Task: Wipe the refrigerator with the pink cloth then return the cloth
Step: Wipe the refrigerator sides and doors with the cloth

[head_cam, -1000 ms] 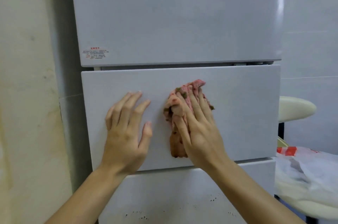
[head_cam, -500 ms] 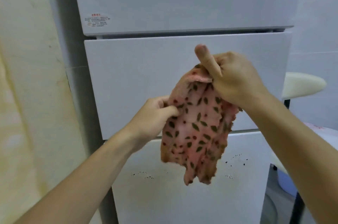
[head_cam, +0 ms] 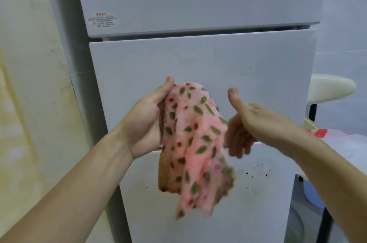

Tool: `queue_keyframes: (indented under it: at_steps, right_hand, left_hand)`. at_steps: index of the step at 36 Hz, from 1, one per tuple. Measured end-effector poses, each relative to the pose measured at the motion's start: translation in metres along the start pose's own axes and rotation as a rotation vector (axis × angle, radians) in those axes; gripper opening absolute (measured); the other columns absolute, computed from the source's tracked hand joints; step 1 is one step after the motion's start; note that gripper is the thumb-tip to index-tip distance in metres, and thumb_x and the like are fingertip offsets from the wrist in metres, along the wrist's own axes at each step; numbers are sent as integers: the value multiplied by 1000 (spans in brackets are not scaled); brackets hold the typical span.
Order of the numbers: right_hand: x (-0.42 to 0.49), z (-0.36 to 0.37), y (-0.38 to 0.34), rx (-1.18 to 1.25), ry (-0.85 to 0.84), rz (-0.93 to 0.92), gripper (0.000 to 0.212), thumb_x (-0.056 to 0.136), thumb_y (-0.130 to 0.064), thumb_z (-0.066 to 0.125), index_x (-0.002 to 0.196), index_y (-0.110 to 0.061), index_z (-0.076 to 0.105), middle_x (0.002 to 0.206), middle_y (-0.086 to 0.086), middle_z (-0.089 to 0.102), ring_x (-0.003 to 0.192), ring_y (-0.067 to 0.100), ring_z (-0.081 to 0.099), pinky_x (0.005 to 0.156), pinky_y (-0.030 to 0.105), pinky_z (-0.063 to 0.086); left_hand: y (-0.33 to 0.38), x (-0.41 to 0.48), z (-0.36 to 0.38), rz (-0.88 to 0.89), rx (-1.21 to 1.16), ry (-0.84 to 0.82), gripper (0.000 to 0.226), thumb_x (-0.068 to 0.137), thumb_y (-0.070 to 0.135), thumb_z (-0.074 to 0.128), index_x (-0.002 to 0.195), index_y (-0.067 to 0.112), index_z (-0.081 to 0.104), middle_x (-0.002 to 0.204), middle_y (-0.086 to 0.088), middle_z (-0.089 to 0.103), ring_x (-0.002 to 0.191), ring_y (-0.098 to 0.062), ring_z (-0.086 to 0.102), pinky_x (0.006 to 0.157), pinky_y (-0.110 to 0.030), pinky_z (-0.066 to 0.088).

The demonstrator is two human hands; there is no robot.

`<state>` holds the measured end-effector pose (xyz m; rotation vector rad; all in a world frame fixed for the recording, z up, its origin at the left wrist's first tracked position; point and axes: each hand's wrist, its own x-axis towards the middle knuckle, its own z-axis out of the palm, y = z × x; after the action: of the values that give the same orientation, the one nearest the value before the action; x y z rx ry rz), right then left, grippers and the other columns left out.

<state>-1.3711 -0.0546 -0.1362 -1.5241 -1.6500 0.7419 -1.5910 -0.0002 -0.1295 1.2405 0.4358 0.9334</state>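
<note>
White refrigerator (head_cam: pixel 198 64) doors fill the middle of the frame, with a yellowed wall (head_cam: pixel 29 64) at the left. The pink cloth (head_cam: pixel 194 133) hangs in front of the middle door, off the surface. The left hand (head_cam: pixel 147 121) holds its upper left edge, thumb over the top.

The step looks like regathering the cloth. It should be folded to a clean face and bunched into a firm pad, then pressed flat on the lower door, where dark specks (head_cam: pixel 256 171) remain.

The right hand (head_cam: pixel 248 121) sits at the cloth's right edge with its thumb raised clear. Its fingers are blurred, so I cannot tell whether they hold the fabric. The left fingers are hidden behind the cloth, and its lower hem is smeared by motion.
</note>
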Motion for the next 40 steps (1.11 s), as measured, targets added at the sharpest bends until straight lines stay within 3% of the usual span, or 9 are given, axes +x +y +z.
queue_keyframes:
  at_steps: [6,11,14,17,24,27,32,37,40]
  right_hand:
    - [8,21,9,444,-204,-42,85,97,-73,17,70,-22,79,62,-2,65,61,12,64,84,32,53]
    - [19,24,8,674,-169,-76,88,87,-82,33,139,-15,58,98,26,74,88,30,70,88,40,57]
    - [21,23,2,793,-50,-113,61,88,-53,65,137,-18,56,104,13,75,93,25,69,88,34,58]
    - [19,22,-1,902,44,-152,75,77,-13,81,145,-29,52,105,10,77,81,19,73,69,27,60]
    - [12,17,-4,586,327,-356,30,85,-16,83,112,-27,80,89,3,79,87,15,77,81,29,58]
    - [13,15,-6,390,425,-422,29,85,-21,86,112,-30,81,92,-6,80,91,10,76,85,24,58]
    - [16,-2,-8,-104,608,-491,13,87,-33,85,97,-38,79,87,-14,74,82,1,66,75,12,48]
    - [21,-3,-7,-362,708,-519,3,91,-35,80,94,-34,80,94,-5,48,100,14,45,88,22,36]
    - [23,2,-6,-455,892,-592,7,93,-33,79,95,-27,82,78,-5,45,83,18,45,83,33,33]
  left_hand:
    - [3,0,3,91,112,16,46,90,16,68,135,8,67,133,-14,71,123,-30,69,104,-43,56]
    - [5,-1,6,91,173,72,51,88,14,62,138,9,59,129,-13,72,120,-31,70,103,-47,57]
    - [7,1,2,105,310,151,30,96,12,61,125,6,64,117,-13,76,112,-31,72,98,-40,59]
    - [11,0,-4,100,456,206,20,101,14,61,117,6,70,109,-10,78,103,-29,74,94,-39,58]
    - [19,-5,-7,286,615,625,57,80,35,87,124,18,56,98,-11,79,86,-21,79,85,-41,64]
    - [23,-9,-5,382,625,534,61,79,37,81,132,26,54,94,-5,81,86,-13,79,81,-29,62]
    - [32,-10,-8,353,787,332,37,88,12,78,123,22,72,95,6,82,93,-5,77,82,-13,58]
    - [26,-3,-10,513,1100,491,6,92,25,79,94,30,81,82,17,78,81,4,72,76,-11,55]
    - [21,1,-10,623,1222,569,6,94,35,76,88,34,77,85,14,70,83,-1,63,72,-10,47]
